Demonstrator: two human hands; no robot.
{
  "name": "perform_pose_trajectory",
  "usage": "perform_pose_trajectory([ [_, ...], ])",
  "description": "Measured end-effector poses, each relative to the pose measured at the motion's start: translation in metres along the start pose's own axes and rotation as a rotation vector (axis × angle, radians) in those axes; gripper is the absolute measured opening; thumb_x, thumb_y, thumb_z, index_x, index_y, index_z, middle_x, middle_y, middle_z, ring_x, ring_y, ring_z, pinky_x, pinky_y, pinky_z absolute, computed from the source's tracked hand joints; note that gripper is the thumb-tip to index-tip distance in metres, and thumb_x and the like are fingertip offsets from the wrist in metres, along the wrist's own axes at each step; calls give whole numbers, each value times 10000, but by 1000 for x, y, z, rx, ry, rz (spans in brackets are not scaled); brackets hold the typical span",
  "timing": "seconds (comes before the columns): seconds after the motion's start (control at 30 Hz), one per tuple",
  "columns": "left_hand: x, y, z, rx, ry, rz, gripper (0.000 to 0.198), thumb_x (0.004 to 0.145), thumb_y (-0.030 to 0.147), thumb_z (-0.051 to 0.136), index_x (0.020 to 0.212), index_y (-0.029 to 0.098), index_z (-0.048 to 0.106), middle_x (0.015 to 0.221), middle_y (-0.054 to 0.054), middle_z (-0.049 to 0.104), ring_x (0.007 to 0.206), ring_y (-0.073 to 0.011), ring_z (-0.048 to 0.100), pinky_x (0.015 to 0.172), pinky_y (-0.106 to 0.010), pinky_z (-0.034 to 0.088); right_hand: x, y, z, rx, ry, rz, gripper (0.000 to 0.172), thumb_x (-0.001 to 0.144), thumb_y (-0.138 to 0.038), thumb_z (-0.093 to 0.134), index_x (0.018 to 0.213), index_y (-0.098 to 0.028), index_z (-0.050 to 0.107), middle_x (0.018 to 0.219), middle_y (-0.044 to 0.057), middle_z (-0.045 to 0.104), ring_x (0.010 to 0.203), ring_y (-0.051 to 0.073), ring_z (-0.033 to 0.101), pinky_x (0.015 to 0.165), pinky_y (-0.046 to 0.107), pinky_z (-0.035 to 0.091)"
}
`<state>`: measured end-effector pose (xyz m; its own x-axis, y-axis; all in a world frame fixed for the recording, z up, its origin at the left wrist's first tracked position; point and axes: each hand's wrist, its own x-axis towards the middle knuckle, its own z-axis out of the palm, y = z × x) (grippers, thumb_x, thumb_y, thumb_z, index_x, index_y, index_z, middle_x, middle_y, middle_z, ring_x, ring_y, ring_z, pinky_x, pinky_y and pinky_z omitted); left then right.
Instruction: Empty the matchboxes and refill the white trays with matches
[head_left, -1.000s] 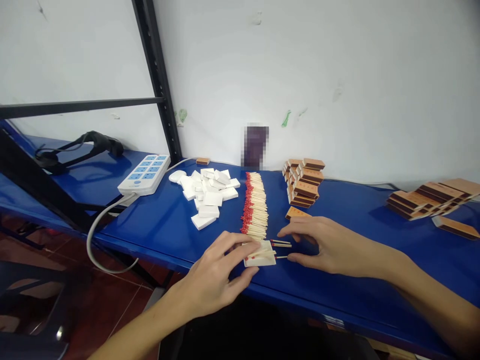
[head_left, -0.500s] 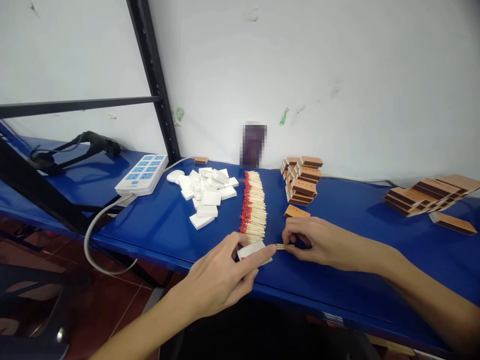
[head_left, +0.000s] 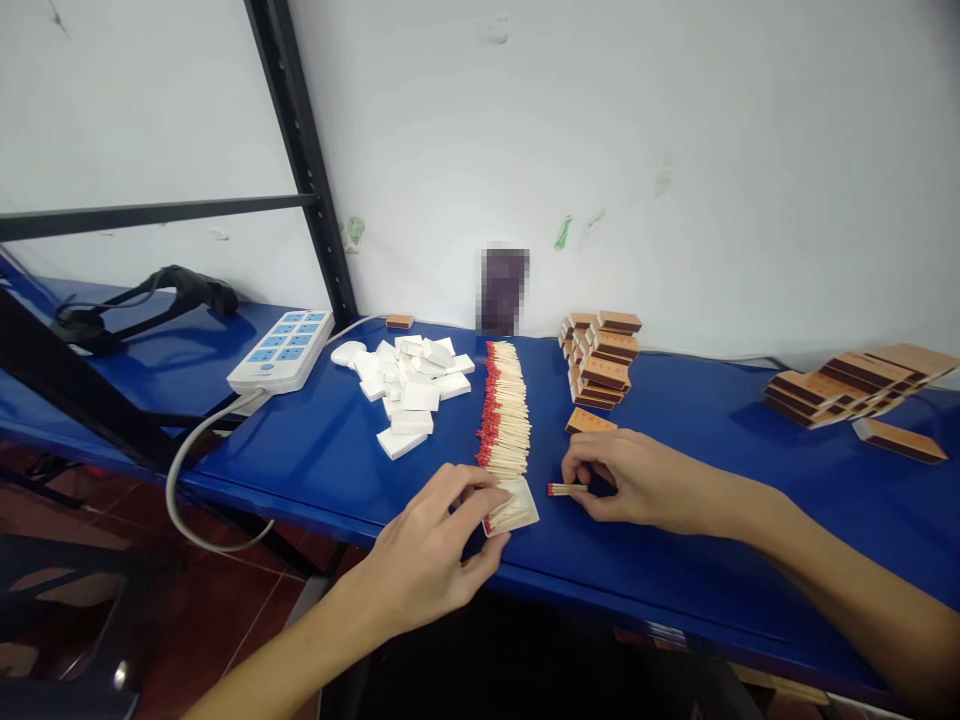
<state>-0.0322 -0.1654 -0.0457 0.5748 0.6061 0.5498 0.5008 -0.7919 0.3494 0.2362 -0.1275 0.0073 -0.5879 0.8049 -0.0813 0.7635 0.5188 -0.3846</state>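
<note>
My left hand (head_left: 439, 540) grips a small white matchbox tray (head_left: 530, 503) by its left side, close to the table's front edge. Some matches lie inside the tray, partly hidden by my fingers. To the right, my right hand (head_left: 604, 478) pinches a few matches (head_left: 564, 490), their red heads pointing left toward the tray with a gap between. Beyond the tray runs a long row of loose matches (head_left: 510, 415), red heads on the left. An orange matchbox sleeve (head_left: 590, 421) lies just behind my right hand.
White trays (head_left: 421, 397) are heaped left of the row. Stacked matchboxes (head_left: 604, 370) stand behind my right hand, and another pile (head_left: 847, 385) is at the far right. A white power strip (head_left: 283, 350) with its cable lies left, near a black shelf post (head_left: 311, 150).
My left index finger has drawn back from the matches onto the tray, and the tray's inside now shows. The matches in my right hand now show their red heads, apart from the left hand.
</note>
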Motion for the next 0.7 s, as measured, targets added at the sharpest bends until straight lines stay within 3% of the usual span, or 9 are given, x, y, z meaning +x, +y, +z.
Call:
perform_pose_trajectory([
  [0.17,0,2,-1,53,23,46,199,897,141,565,1085,192,603,1159,-99,555,917,-180,552,769,-316,558,-2,0,-1,18,-16,2,30,792,-217,578,805,-222,605,791,-10,611,672,131,524,608,263,406],
  [0.33,1,2,-3,51,11,51,258,900,143,563,1153,188,583,1156,-101,564,931,-184,548,751,-303,553,-1,1,0,21,-11,3,24,773,-194,584,768,-216,592,780,-7,610,654,130,518,596,261,399],
  [0.7,3,-1,-2,-33,4,67,235,898,214,607,1128,165,612,1068,-81,639,938,-187,583,876,-349,516,0,3,-2,54,-35,12,64,804,-255,590,750,-220,597,774,-16,603,661,128,512,601,260,381],
])
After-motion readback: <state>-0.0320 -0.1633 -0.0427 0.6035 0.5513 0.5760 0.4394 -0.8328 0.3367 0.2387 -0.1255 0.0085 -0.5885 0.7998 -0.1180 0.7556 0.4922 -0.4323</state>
